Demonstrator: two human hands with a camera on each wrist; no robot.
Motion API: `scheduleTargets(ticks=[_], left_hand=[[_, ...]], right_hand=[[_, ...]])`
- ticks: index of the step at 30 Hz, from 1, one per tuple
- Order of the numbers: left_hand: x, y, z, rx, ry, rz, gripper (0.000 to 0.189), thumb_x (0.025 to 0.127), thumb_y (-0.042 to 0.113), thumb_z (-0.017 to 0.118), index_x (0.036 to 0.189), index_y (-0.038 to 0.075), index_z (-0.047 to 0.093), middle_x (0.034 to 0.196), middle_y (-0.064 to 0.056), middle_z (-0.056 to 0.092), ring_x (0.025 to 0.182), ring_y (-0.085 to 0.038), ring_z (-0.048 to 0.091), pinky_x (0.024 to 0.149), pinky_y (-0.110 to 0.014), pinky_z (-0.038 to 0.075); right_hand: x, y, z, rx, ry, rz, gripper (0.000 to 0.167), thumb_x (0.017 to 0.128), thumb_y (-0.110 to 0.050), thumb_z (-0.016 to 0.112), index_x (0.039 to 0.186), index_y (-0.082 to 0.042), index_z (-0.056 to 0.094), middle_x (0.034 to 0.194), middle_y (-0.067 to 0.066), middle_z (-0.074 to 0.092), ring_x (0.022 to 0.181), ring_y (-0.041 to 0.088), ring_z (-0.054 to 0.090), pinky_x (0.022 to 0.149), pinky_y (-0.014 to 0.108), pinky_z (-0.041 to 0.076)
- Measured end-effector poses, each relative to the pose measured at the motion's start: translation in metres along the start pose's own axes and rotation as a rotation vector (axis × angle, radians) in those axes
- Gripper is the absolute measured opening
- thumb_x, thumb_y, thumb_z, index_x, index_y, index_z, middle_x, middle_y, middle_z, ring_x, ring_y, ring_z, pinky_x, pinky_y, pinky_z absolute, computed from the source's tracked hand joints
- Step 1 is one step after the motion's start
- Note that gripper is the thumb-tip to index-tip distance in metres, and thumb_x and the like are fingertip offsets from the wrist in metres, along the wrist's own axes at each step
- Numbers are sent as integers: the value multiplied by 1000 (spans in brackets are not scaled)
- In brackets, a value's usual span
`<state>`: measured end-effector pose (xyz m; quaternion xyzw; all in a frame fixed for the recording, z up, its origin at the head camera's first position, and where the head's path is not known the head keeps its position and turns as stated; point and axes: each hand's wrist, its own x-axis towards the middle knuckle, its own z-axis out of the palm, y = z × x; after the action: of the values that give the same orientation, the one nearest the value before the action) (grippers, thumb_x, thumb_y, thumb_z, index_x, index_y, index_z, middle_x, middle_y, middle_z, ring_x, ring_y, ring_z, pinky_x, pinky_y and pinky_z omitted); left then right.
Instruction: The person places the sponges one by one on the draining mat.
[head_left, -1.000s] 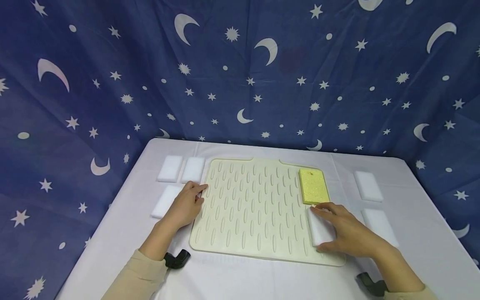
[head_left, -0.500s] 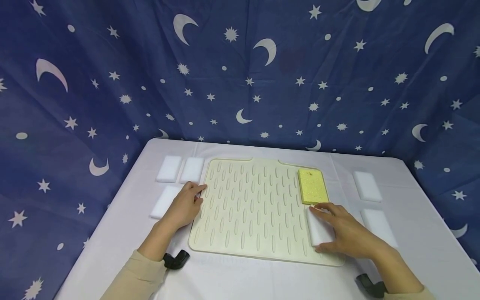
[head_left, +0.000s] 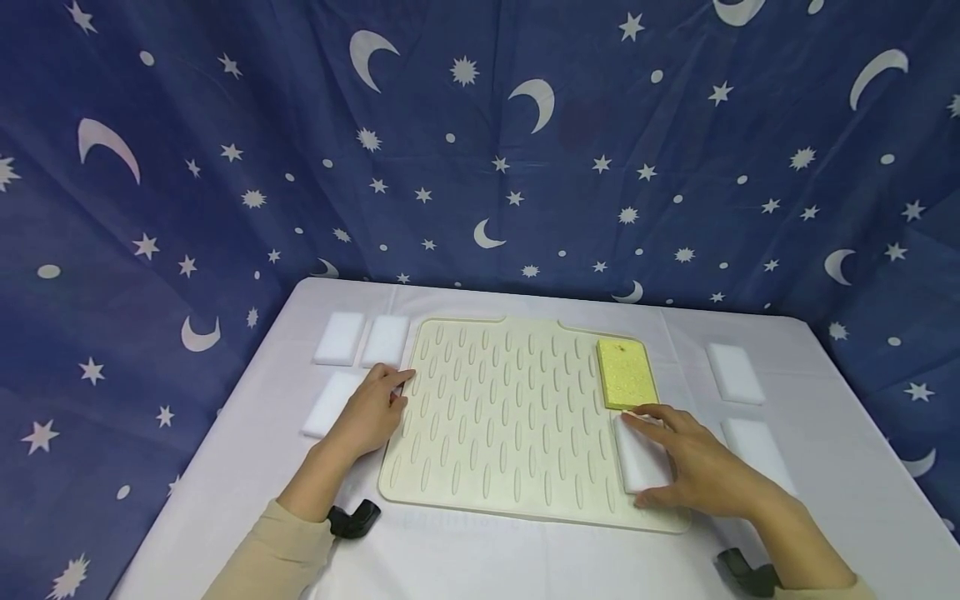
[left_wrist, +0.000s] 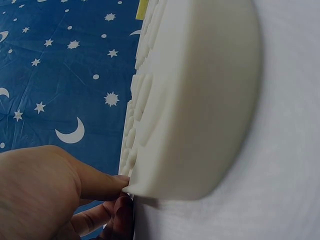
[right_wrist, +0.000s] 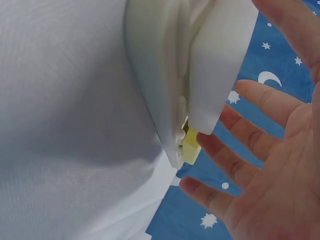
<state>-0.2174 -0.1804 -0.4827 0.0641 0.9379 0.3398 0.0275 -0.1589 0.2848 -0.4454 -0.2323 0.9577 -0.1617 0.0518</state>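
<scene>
A cream drying mat point(head_left: 517, 467) with raised oval ridges lies flat on the table. My left hand point(head_left: 371, 412) is at its left edge; the left wrist view shows the fingers pinching the thin rim. Near the mat's right side, a white sponge block point(head_left: 641, 462) lies just in front of a yellow sponge point(head_left: 628, 375). Over the white block, my right hand point(head_left: 693, 458) spans its length, thumb at the near end and fingers at the far end. In the right wrist view those fingers point(right_wrist: 260, 100) look spread and mostly straight, some close to the block's edge.
Several more white blocks lie beside the mat: at left a far block point(head_left: 340, 338), its neighbour point(head_left: 386, 340) and one behind my left hand point(head_left: 327, 408); at right a far block point(head_left: 736, 372) and a nearer one point(head_left: 759, 450). A blue star-patterned curtain point(head_left: 420, 225) hangs behind the table.
My right thumb has eased slightly away from the near end of the white sponge block. The left hand, the mat and the sponges stay in place.
</scene>
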Motion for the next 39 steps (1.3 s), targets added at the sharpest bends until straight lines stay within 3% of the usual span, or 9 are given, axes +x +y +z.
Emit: scheduleTargets(ticks=[5,18,30,39], left_hand=[[0,1,0,-1,-1,1,46,102,7,59,148,2,56,127,-13,55,96,-18,57,82,-34,47],[-1,2,-1,-2,3,1,46,103,6,58,149,2,55,127,-13,55,95,-18,57,83,-36,47],[-1,2,-1,-5,8,2,46,102,6,58,148,2,55,126,-13,56,93,-18,56,82,-35,47],[-2,2,-2,-3,6,11,46,102,6,58,148,2,56,126,-13,56,93,-17,56,81,-34,47]], right_hand=[[-1,0,-4,-20,5,-7,107,65,-63,90,154,-18,51,154,9,46,138,38,46,106,62,44],[-12,8,-26,23,13,44,94,69,-48,94,149,-19,56,152,8,45,137,37,44,103,65,46],[-18,23,-40,-6,8,98,100,69,-47,94,153,-17,50,152,14,44,134,41,43,99,69,45],[-24,39,-48,-2,30,106,96,72,-40,94,153,-17,50,152,14,43,134,43,42,97,69,44]])
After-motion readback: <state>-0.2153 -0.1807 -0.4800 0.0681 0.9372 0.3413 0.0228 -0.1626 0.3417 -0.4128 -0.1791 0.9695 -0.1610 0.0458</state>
